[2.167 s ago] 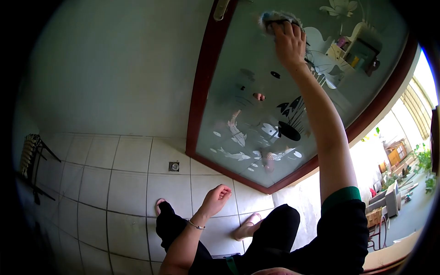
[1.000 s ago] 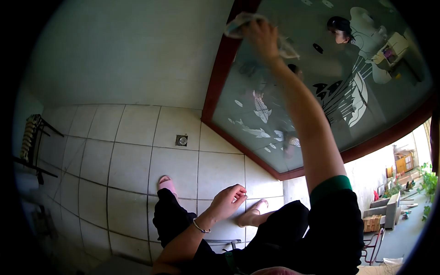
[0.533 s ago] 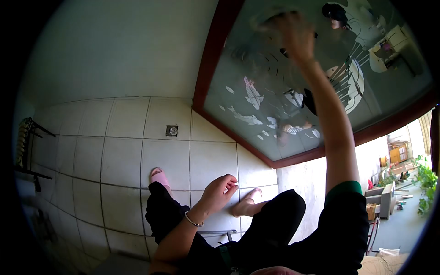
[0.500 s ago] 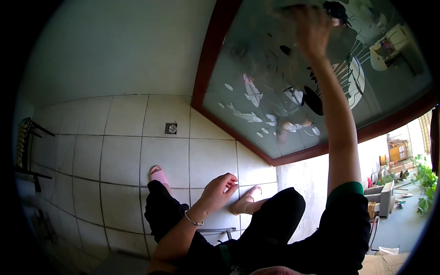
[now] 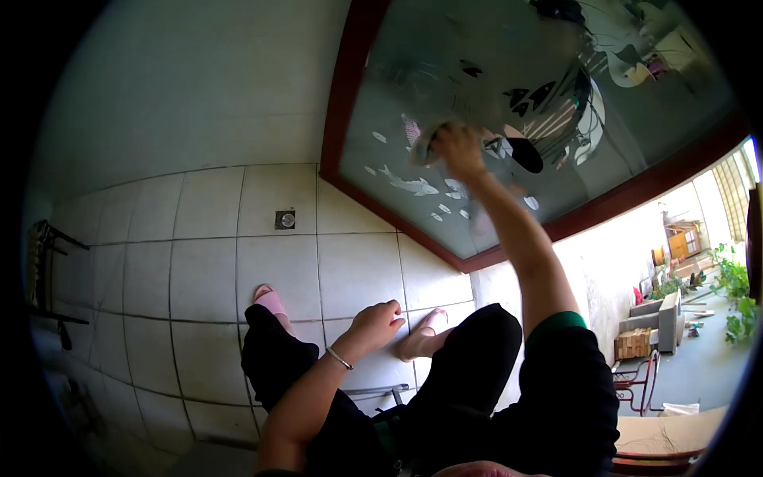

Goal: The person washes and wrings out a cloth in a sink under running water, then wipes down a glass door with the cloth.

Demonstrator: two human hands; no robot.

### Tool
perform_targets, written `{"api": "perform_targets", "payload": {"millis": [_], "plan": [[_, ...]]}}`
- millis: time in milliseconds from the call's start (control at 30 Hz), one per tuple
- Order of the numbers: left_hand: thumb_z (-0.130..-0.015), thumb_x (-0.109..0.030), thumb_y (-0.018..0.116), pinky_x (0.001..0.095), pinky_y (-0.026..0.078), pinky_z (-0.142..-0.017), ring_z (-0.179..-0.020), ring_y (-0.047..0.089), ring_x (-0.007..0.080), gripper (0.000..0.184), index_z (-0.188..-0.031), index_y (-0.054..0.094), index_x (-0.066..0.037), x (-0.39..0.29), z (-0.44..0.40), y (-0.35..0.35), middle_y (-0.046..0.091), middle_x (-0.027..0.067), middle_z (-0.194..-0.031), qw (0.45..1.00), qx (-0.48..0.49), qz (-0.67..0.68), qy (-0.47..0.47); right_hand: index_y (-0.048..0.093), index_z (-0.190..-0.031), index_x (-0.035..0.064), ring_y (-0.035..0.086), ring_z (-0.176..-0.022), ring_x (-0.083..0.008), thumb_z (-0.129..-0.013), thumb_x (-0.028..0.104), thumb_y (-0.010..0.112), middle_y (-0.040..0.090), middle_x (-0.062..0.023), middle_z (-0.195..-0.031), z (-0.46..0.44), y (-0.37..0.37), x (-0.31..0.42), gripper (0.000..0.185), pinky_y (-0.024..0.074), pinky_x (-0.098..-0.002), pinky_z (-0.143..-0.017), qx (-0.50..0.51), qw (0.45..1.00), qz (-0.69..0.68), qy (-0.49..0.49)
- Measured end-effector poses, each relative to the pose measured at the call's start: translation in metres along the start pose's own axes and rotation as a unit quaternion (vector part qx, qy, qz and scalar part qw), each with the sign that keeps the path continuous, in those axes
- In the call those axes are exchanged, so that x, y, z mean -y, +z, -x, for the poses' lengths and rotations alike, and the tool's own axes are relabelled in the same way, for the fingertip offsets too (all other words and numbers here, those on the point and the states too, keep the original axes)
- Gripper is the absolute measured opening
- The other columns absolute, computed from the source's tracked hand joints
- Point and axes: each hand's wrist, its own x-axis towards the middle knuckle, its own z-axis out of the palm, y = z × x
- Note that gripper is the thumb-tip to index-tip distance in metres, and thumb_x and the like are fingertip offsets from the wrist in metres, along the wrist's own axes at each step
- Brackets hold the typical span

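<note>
My right hand [image 5: 459, 151] presses a greyish cloth [image 5: 427, 146] against the frosted glass panel [image 5: 445, 63], over the fish patterns in its lower part. The hand and cloth are slightly blurred. Dark red framing [image 5: 338, 103] borders the glass. My left hand [image 5: 375, 326], with a bracelet at the wrist, hangs over the tiled floor above my lap. Its fingers are curled together, and no object shows in them.
A square floor drain [image 5: 284, 219] lies in the white tiles left of the glass. At the far left is a dark-legged chair [image 5: 60, 238]. Green plants [image 5: 735, 278], a wooden crate [image 5: 636, 343] and a red metal rack [image 5: 648, 381] are at the right.
My right hand has moved down the glass with the cloth, from near the top to the fish patterns. My left hand stays low, its fingers curled a little tighter. The view has shifted slightly.
</note>
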Motion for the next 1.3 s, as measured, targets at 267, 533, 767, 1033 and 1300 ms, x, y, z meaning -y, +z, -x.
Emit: {"api": "perform_targets", "payload": {"millis": [267, 533, 767, 1033, 1300], "plan": [[-0.088, -0.033, 0.054, 0.0443, 0.049, -0.085, -0.098, 0.062, 0.0361, 0.038, -0.108, 0.059, 0.0, 0.027, 0.038, 0.089, 0.065, 0.0185, -0.103, 0.923, 0.337, -0.188, 0.008, 0.06, -0.115, 0.0197, 0.047, -0.113, -0.0295, -0.077, 0.014, 0.057, 0.054, -0.0081, -0.119, 0.007, -0.211, -0.158, 0.039, 0.0367, -0.0474, -0.092, -0.321, 0.923, 0.129, 0.169], [-0.096, -0.055, 0.03, 0.0408, 0.05, -0.078, -0.085, 0.064, 0.0302, 0.065, -0.101, 0.066, -0.002, 0.158, 0.084, 0.306, 0.067, 0.0161, -0.101, 0.794, 0.605, -0.008, -0.056, 0.062, -0.102, 0.0208, 0.049, -0.111, -0.0201, -0.078, 0.021, 0.059, 0.056, 0.0006, -0.112, 0.048, -0.019, -0.045, 0.024, 0.0365, -0.0463, -0.093, -0.155, 0.985, 0.076, -0.012], [-0.096, -0.057, 0.027, 0.0395, 0.049, -0.075, -0.082, 0.061, 0.0275, 0.066, -0.103, 0.063, -0.002, 0.146, 0.08, 0.236, 0.064, 0.0148, -0.1, 0.772, 0.602, 0.098, -0.181, 0.069, -0.095, 0.0206, 0.048, -0.114, -0.0183, -0.075, 0.011, 0.058, 0.059, 0.0012, -0.109, 0.077, 0.034, 0.003, 0.025, 0.0343, -0.0414, -0.096, -0.084, 0.971, -0.218, 0.045], [-0.096, -0.059, 0.024, 0.038, 0.047, -0.071, -0.077, 0.057, 0.0245, 0.067, -0.107, 0.059, -0.002, 0.119, 0.028, 0.153, 0.061, 0.0133, -0.099, 0.819, 0.511, 0.1, -0.243, 0.066, -0.1, 0.0252, 0.049, -0.109, -0.0256, -0.072, 0.013, 0.06, 0.059, -0.0013, -0.109, 0.078, -0.117, -0.165, 0.031, 0.0353, -0.0412, -0.086, -0.327, 0.912, 0.096, 0.228], [-0.094, -0.063, 0.022, 0.036, 0.046, -0.087, -0.1, 0.058, 0.0269, 0.076, -0.115, 0.057, 0.001, 0.095, 0.004, 0.125, 0.062, 0.0175, -0.108, 0.859, 0.422, -0.039, -0.286, 0.066, -0.082, 0.0192, 0.048, -0.106, -0.0288, -0.07, 0.018, 0.061, 0.057, -0.0038, -0.108, 0.103, -0.079, -0.131, 0.013, 0.0351, -0.0458, -0.088, -0.347, 0.894, 0.062, 0.275]]}}
